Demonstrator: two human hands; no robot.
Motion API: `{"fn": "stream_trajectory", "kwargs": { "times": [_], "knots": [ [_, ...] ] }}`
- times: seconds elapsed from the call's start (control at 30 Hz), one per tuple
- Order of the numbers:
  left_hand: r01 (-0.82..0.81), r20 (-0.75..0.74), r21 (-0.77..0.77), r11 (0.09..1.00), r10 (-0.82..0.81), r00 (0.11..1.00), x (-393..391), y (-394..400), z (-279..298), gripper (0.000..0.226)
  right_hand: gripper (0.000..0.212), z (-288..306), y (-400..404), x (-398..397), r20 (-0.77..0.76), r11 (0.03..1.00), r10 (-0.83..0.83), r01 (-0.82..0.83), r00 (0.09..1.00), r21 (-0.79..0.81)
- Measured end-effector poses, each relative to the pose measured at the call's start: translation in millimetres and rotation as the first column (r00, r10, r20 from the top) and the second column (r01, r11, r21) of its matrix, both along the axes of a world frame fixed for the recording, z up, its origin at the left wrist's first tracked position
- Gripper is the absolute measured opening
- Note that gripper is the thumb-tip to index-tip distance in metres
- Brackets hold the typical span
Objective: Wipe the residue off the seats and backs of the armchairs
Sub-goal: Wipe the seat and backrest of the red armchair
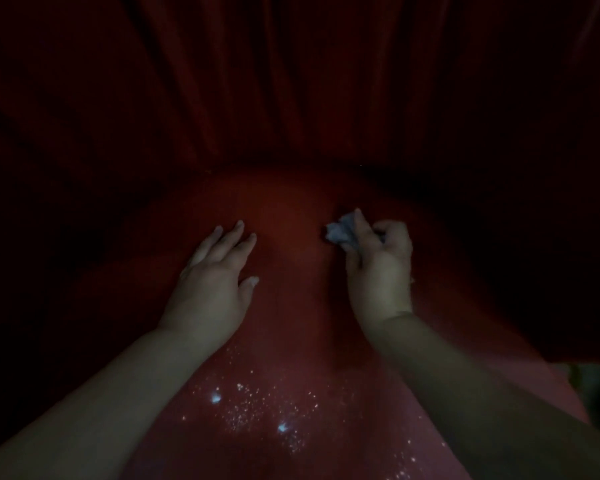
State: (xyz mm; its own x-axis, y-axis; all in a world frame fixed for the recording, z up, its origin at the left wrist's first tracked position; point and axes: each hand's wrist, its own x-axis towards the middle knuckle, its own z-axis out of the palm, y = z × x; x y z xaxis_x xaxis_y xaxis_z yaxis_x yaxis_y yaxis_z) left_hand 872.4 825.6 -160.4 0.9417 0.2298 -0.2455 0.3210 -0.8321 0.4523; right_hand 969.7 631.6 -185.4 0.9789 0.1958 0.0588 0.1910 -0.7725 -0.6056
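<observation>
Red armchair seat is braced by the flat, released left hand while a crumpled cloth is gripped in the right hand mid-seat, so white residue nearer the front edge likely needs wiping next.

Under your bare hands the armchair seat reads as matt red upholstery cloth, smooth, with no sheen in the dim light. Near you it carries white powdery residue, fine grains and a few brighter flecks. The ribbed back looks like the same dull red fabric. The wad you pinch looks like crumpled pale cloth or paper; which one can't be told.
</observation>
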Motion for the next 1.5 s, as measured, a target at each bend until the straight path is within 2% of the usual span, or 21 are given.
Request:
{"fn": "stream_trajectory", "kwargs": {
  "times": [0.13, 0.17, 0.23, 0.3, 0.33, 0.4, 0.47, 0.53, 0.6, 0.67, 0.77, 0.8, 0.93, 1.0, 1.03, 1.1, 1.2, 1.27, 1.33, 1.4, 1.5],
  "knots": [
    [0.016, 0.010, -0.002, 1.000, -0.016, 1.000, 7.8, -1.2, -3.6, 0.066, 0.047, -1.6, 10.1, -24.0, 0.106, 0.954, 0.299, -0.299, 0.948, -0.013],
    [0.029, 0.011, -0.003, 1.000, -0.029, 1.000, 9.4, -0.7, -3.9, 0.067, 0.047, -1.3, 6.1, -16.0, 0.078, 0.964, 0.262, -0.264, 0.962, 0.022],
    [0.045, 0.009, -0.006, 0.999, -0.044, 0.999, 11.7, 1.7, -4.3, 0.068, 0.044, -2.8, 3.2, 14.4, 0.022, 0.999, 0.015, -0.016, 1.000, 0.046],
    [0.056, 0.007, -0.011, 0.998, -0.056, 0.998, 12.6, 4.2, -4.9, 0.069, 0.043, -6.5, 5.2, 51.9, -0.020, 0.979, -0.203, 0.203, 0.979, -0.002],
    [0.056, 0.004, -0.016, 0.998, -0.056, 0.998, 12.2, 5.1, -5.2, 0.069, 0.042, -7.5, 10.5, 65.1, -0.034, 0.975, -0.220, 0.219, 0.975, -0.028],
    [0.056, 0.008, -0.017, 0.998, -0.056, 0.998, 12.2, 6.5, -6.2, 0.069, 0.040, -4.7, 26.6, 74.1, -0.018, 0.993, -0.111, 0.111, 0.994, -0.032],
    [0.063, 0.009, -0.013, 0.998, -0.063, 0.998, 12.7, 7.0, -6.9, 0.069, 0.041, -0.4, 34.0, 60.2, 0.030, 0.992, 0.117, -0.116, 0.993, -0.059],
    [0.072, -0.004, -0.016, 0.997, -0.072, 0.997, 13.1, 7.7, -7.1, 0.069, 0.041, 2.9, 22.4, 35.3, 0.067, 0.945, 0.323, -0.319, 0.944, -0.068],
    [0.074, -0.017, -0.019, 0.997, -0.074, 0.997, 13.4, 8.5, -6.2, 0.069, 0.043, 3.8, -4.1, 15.9, 0.087, 0.907, 0.421, -0.417, 0.903, -0.063],
    [0.067, -0.019, -0.027, 0.997, -0.068, 0.998, 14.3, 8.2, -5.5, 0.069, 0.044, 1.0, -28.7, 15.7, 0.111, 0.948, 0.319, -0.315, 0.941, -0.052],
    [0.053, -0.016, -0.021, 0.998, -0.054, 0.998, 14.4, 5.8, -3.7, 0.069, 0.044, -2.6, -33.5, 35.9, 0.042, 1.000, 0.001, -0.001, 0.999, -0.006],
    [0.047, -0.015, -0.010, 0.999, -0.047, 0.999, 14.3, 4.6, -3.1, 0.069, 0.045, -1.5, -27.5, 34.6, 0.028, 1.000, -0.011, 0.011, 1.000, 0.009],
    [0.012, -0.016, 0.031, 0.999, -0.011, 1.000, 13.5, -2.0, -0.3, 0.068, 0.049, 3.5, -23.8, -18.8, 0.078, 0.949, 0.315, -0.314, 0.946, -0.029],
    [0.026, -0.018, 0.036, 0.999, -0.025, 1.000, 12.8, -7.0, 1.1, 0.067, 0.049, 7.6, -41.5, -34.3, 0.066, 0.920, 0.392, -0.389, 0.918, -0.050],
    [0.038, -0.018, 0.035, 0.999, -0.038, 0.999, 11.7, -9.8, 1.7, 0.067, 0.048, 8.6, -51.0, -32.8, 0.080, 0.927, 0.375, -0.371, 0.923, -0.061],
    [0.076, -0.015, 0.030, 0.997, -0.076, 0.997, 9.5, -16.8, 2.6, 0.066, 0.049, 7.1, -69.3, -19.9, 0.104, 0.972, 0.235, -0.231, 0.966, -0.050],
    [0.162, -0.012, 0.032, 0.986, -0.162, 0.987, 6.0, -29.6, 2.2, 0.067, 0.052, 5.2, -77.0, -21.5, 0.071, 0.997, 0.081, -0.081, 0.994, -0.004],
    [0.199, -0.014, 0.033, 0.979, -0.198, 0.980, 5.6, -37.9, 1.5, 0.069, 0.051, 5.6, -68.1, -46.6, 0.074, 0.991, 0.131, -0.132, 0.989, 0.010],
    [0.223, -0.017, 0.034, 0.974, -0.222, 0.975, 5.4, -44.9, 0.3, 0.070, 0.051, 7.5, -60.1, -66.2, 0.083, 0.966, 0.259, -0.260, 0.962, -0.007],
    [0.233, -0.021, 0.036, 0.972, -0.232, 0.972, 5.0, -47.5, 0.2, 0.071, 0.051, 8.8, -61.6, -59.8, 0.086, 0.950, 0.313, -0.311, 0.946, -0.028],
    [0.230, -0.035, 0.046, 0.972, -0.228, 0.973, 2.8, -43.5, 1.2, 0.071, 0.050, 5.0, -85.9, -48.9, 0.107, 0.991, 0.131, -0.128, 0.986, -0.033]
  ]
}}
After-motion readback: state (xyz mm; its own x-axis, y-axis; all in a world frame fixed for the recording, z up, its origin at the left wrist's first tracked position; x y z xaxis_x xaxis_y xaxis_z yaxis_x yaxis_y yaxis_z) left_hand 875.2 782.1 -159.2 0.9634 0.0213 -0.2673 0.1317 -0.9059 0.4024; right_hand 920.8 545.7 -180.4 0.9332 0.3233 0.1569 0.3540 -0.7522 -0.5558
